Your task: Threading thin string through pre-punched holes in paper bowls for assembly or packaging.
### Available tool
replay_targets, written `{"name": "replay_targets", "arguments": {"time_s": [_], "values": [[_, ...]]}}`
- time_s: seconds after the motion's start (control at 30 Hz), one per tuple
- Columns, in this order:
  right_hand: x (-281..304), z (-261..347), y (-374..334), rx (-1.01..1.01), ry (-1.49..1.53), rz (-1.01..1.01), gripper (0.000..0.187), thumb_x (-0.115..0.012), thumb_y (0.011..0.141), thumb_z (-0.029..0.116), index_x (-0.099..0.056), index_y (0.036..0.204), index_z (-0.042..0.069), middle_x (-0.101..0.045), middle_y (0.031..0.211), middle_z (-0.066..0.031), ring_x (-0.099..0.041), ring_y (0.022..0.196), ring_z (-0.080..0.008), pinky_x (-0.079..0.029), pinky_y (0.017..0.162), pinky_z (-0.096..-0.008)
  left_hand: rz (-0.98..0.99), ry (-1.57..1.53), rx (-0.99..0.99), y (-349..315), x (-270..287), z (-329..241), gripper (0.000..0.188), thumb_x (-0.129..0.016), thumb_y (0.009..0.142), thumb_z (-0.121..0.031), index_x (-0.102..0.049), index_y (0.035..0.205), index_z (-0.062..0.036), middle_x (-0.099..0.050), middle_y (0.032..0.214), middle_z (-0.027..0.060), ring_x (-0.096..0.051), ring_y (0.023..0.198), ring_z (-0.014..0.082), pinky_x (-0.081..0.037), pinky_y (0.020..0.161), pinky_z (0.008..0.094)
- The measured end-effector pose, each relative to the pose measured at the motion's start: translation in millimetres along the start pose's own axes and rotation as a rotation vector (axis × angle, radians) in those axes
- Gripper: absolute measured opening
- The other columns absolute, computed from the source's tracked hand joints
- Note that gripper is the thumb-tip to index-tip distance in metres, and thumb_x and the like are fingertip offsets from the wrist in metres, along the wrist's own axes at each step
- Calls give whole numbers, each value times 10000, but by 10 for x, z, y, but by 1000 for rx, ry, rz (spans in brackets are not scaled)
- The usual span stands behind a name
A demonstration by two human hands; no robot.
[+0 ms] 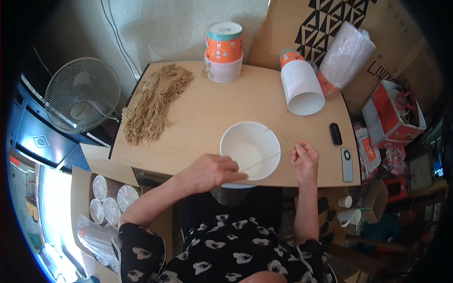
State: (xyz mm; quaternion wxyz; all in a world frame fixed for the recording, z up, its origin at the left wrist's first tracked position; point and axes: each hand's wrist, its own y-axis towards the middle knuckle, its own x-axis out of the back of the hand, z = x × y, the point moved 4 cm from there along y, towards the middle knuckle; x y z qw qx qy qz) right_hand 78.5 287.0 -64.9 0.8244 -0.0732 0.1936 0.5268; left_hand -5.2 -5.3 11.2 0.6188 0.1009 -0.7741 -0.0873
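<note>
A white paper bucket (245, 132) stands at the table's front edge, its open mouth facing up at me. Across that mouth runs a thin pale string (266, 158), stretched between my two hands. My left hand (214, 172) is closed at the bucket's near left rim, fingertips pinching one end of the string. To the right of the bucket my right hand (304, 158) pinches the other end, apart from the rim. At the table's left lies a loose heap of tan strings (155, 104).
An orange patterned tub (224, 49) sits in a white bucket at the back. Nested white buckets (302, 89) lie at the right, beside a wrapped stack (347, 56). A black object (335, 134) and a phone (347, 164) rest near the right edge. A fan (82, 96) stands left.
</note>
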Motion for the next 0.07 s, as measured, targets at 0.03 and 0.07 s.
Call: {"name": "replay_targets", "arguments": {"time_s": [0.03,0.07], "values": [[33,15,33,24,-4,5,129,-619,994,143,-598,1042,24,-610,841,-53,-554,696,-125,-452,650,-263,19,6,-24,48,9,-5,467,-667,772,-95,-686,1234,-163,-675,1002,33,-674,940,200,-578,808,324],[55,56,56,47,-10,6,145,-630,991,159,-599,1042,26,-611,841,-56,-565,709,-135,-461,658,-268,39,8,-51,120,17,-16,534,-683,753,-68,-689,1278,-165,-681,1016,53,-679,968,210,-580,825,336]]}}
